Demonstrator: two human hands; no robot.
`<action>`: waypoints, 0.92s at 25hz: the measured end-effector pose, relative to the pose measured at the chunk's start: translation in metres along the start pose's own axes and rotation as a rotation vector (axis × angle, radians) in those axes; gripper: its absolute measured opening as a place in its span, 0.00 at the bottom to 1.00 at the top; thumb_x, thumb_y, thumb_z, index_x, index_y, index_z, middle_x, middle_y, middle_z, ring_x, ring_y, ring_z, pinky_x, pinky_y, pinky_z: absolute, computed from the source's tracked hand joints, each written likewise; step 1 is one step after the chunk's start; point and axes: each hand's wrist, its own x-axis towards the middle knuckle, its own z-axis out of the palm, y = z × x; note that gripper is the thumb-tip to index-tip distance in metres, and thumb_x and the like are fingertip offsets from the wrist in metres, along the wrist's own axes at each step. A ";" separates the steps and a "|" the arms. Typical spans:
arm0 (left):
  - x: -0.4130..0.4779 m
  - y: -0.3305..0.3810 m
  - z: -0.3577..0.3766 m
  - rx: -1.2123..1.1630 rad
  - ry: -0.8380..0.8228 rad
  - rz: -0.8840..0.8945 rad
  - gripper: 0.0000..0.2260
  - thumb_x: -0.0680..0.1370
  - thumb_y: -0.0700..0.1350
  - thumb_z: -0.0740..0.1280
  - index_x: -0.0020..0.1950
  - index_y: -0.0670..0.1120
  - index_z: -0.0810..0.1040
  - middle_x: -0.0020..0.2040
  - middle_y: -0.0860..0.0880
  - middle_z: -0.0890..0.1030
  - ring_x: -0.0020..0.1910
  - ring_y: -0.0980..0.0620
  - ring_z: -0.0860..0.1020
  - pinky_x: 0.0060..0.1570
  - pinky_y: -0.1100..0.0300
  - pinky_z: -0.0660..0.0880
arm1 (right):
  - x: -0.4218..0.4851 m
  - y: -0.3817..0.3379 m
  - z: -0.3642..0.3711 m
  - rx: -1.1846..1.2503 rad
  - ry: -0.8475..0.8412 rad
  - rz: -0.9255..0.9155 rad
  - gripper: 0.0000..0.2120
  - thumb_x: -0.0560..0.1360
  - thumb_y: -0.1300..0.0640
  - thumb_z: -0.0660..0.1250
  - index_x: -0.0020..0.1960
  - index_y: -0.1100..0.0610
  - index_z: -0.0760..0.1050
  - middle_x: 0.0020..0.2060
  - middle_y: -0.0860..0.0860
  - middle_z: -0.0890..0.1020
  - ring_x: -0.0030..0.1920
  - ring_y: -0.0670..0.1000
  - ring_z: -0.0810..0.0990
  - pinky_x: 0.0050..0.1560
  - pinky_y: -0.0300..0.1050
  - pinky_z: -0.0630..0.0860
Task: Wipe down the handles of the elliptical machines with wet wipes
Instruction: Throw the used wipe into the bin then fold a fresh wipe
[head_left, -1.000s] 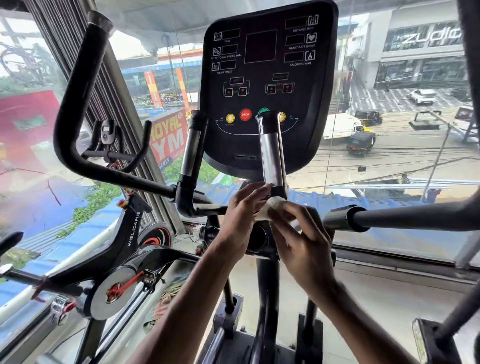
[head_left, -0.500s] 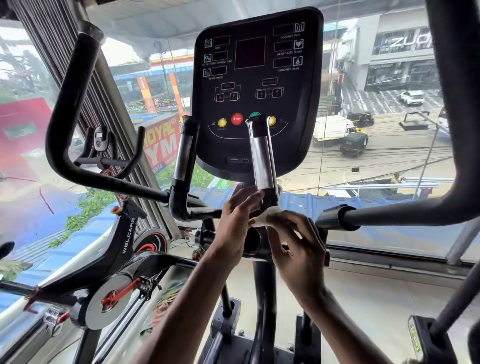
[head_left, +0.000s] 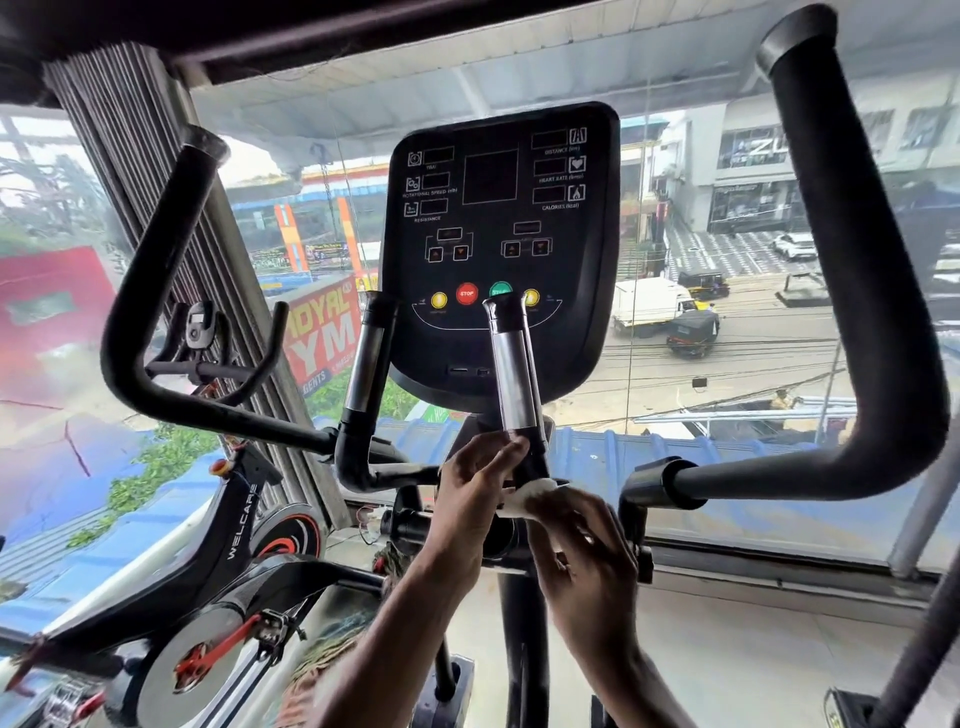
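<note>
The elliptical's black console (head_left: 498, 249) stands in the middle. Below it rise two short inner handles with silver sensor sleeves, the left inner handle (head_left: 366, 364) and the right inner handle (head_left: 514, 374). Long padded outer handles curve up on the left (head_left: 150, 291) and on the right (head_left: 857, 260). My right hand (head_left: 582, 551) pinches a white wet wipe (head_left: 530, 496) against the bend at the foot of the right inner handle. My left hand (head_left: 472, 499) grips that handle's black stem just above the wipe, fingertips below the silver sleeve.
A black and white spin bike (head_left: 208, 545) stands close on the left, its handlebar (head_left: 208, 364) by the window pillar. A glass window wall (head_left: 727, 364) runs right behind the machine, with the street beyond. The elliptical's centre post (head_left: 519, 639) drops between my forearms.
The view has pulled back and tilted up, showing both outer handles. The wipe has slid lower onto the handle's bend, and my left fingertips now sit above it on the stem.
</note>
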 end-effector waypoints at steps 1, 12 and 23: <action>0.000 0.001 0.000 -0.004 -0.006 0.000 0.09 0.75 0.52 0.75 0.54 0.52 0.86 0.53 0.53 0.87 0.57 0.54 0.84 0.58 0.50 0.77 | -0.001 0.001 0.000 0.033 0.008 0.015 0.09 0.77 0.61 0.71 0.55 0.57 0.87 0.53 0.51 0.84 0.56 0.49 0.82 0.64 0.33 0.73; -0.003 0.005 0.002 0.012 0.012 -0.035 0.13 0.70 0.58 0.75 0.50 0.53 0.86 0.50 0.49 0.87 0.57 0.43 0.83 0.63 0.42 0.76 | 0.002 -0.011 0.005 0.075 0.114 0.115 0.07 0.74 0.61 0.72 0.51 0.57 0.86 0.52 0.48 0.83 0.53 0.49 0.83 0.54 0.43 0.80; -0.009 0.013 0.006 -0.011 0.044 -0.070 0.03 0.78 0.48 0.73 0.49 0.53 0.86 0.50 0.49 0.87 0.52 0.47 0.84 0.57 0.46 0.78 | -0.010 -0.038 0.014 0.176 0.191 0.252 0.12 0.79 0.56 0.69 0.59 0.57 0.85 0.56 0.51 0.81 0.57 0.41 0.81 0.57 0.27 0.75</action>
